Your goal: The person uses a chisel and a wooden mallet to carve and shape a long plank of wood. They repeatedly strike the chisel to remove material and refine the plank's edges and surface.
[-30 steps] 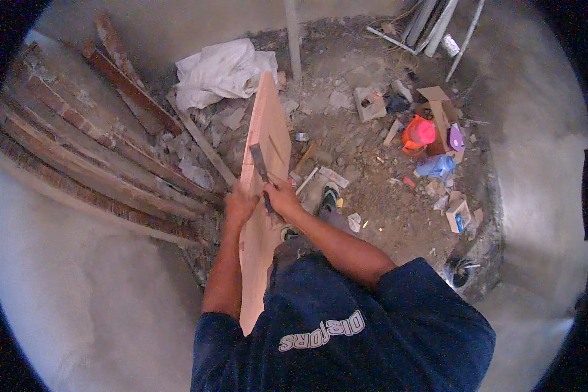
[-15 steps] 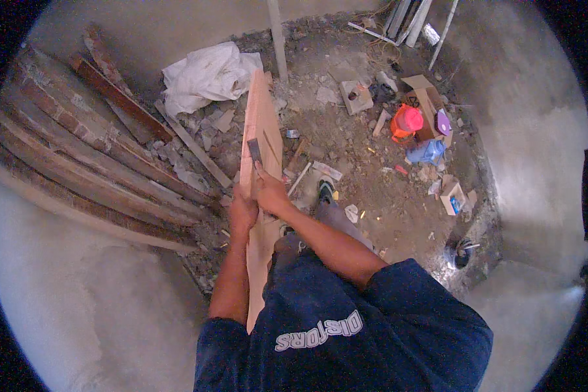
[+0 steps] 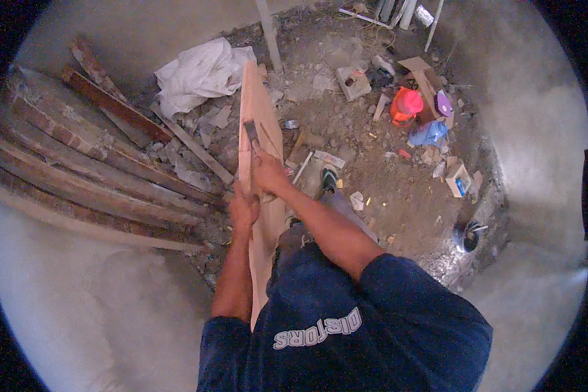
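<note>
A long pale wooden board (image 3: 258, 111) stands tilted in front of me, running from my waist up toward the rubble. My left hand (image 3: 243, 210) grips its left edge about halfway along. My right hand (image 3: 268, 172) is closed on a flat metal blade tool (image 3: 250, 130), whose dark end lies against the board's face just above my fingers. My foot in a sandal (image 3: 328, 178) shows to the right of the board.
Old dark timbers (image 3: 91, 170) lie stacked at the left. A white crumpled sack (image 3: 199, 73) sits behind the board. Rubble, a red-orange helmet (image 3: 406, 104), a blue bag (image 3: 430, 133) and small cartons (image 3: 457, 178) litter the dirt floor. Grey concrete walls curve around.
My view has shifted, so the board and both hands sit higher in the picture. The right hand with the tool has moved a little up the board; the left hand keeps its grip.
</note>
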A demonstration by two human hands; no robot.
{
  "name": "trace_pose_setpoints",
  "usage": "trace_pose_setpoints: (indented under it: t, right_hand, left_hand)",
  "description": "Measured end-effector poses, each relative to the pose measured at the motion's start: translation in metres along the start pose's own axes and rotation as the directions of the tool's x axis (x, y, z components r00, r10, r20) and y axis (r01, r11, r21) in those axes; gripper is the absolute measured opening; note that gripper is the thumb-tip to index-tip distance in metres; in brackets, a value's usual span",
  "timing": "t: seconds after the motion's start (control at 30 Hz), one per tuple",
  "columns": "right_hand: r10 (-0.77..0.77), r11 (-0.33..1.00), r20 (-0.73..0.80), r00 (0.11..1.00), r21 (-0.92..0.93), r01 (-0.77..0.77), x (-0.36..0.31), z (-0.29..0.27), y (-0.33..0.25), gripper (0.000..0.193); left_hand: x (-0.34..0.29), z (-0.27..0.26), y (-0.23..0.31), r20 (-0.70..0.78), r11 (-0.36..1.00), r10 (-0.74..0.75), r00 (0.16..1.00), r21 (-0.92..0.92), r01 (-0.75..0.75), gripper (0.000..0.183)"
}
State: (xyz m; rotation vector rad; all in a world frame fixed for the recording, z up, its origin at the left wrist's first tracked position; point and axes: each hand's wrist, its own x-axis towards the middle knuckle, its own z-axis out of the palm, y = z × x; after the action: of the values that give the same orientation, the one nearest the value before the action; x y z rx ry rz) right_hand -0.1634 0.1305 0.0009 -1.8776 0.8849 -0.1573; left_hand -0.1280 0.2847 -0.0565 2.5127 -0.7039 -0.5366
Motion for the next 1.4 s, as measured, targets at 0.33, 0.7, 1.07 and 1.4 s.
trace_pose_setpoints:
  t: [0.33,0.7,1.07,1.4]
  right_hand:
    - [0.027,0.997,0.076,0.997,0.066,-0.032,-0.033,0.008,0.009,0.053]
    - [0.081,0.997,0.016,0.997,0.020,-0.081,-0.027,0.013,0.003,0.051]
    - [0.002,1.000,-0.019,1.000,-0.009,-0.002,-0.004,0.010,0.002,0.053]
    - [0.021,0.997,-0.051,0.998,-0.073,-0.024,0.003,0.019,-0.002,0.055]
  left_hand:
    - [0.004,-0.006,0.003,0.106,0.988,-0.144,0.984,-0.041,0.149,0.069]
    - [0.005,-0.002,0.005,0.094,0.995,-0.077,0.993,-0.052,0.082,0.070]
    - [-0.002,0.004,0.000,0.110,0.996,-0.075,0.991,-0.033,0.079,0.071]
    - [-0.007,-0.005,0.011,0.023,1.000,-0.023,0.999,-0.017,0.023,0.072]
